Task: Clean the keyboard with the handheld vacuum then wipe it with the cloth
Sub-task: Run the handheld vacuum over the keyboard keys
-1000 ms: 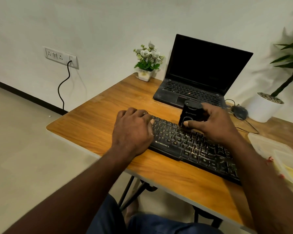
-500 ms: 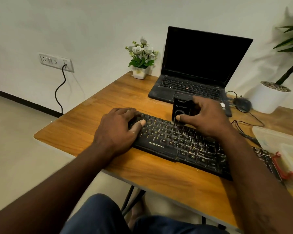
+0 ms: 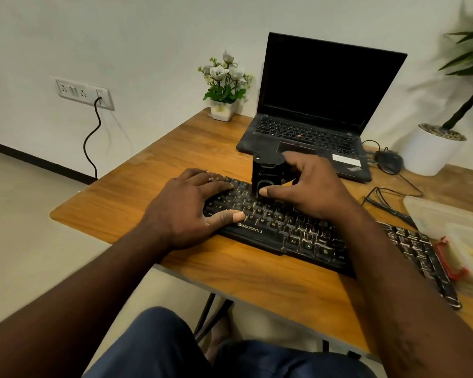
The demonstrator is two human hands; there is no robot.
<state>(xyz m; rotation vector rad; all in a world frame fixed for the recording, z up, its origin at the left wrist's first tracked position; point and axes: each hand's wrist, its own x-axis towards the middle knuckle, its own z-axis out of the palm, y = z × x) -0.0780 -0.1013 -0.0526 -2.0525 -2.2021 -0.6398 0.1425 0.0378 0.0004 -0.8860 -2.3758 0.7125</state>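
A long black Zebronics keyboard (image 3: 306, 236) lies slantwise on the wooden table (image 3: 137, 192). My left hand (image 3: 191, 208) rests flat on the keyboard's left end, fingers straight, thumb on the front edge. My right hand (image 3: 309, 186) grips a small black handheld vacuum (image 3: 268, 174), which stands upright on the keys near the keyboard's far upper edge. No cloth is clearly visible.
An open black laptop (image 3: 317, 105) stands behind the keyboard. A small white flower pot (image 3: 224, 91) sits at the table's far corner. A black mouse (image 3: 388, 160) with cable, a large white plant pot (image 3: 432, 151) and clear plastic boxes (image 3: 448, 222) crowd the right side.
My view has shifted a little. My left hand has slid slightly along the keyboard's left end, and the vacuum in my right hand stays on the upper keys.
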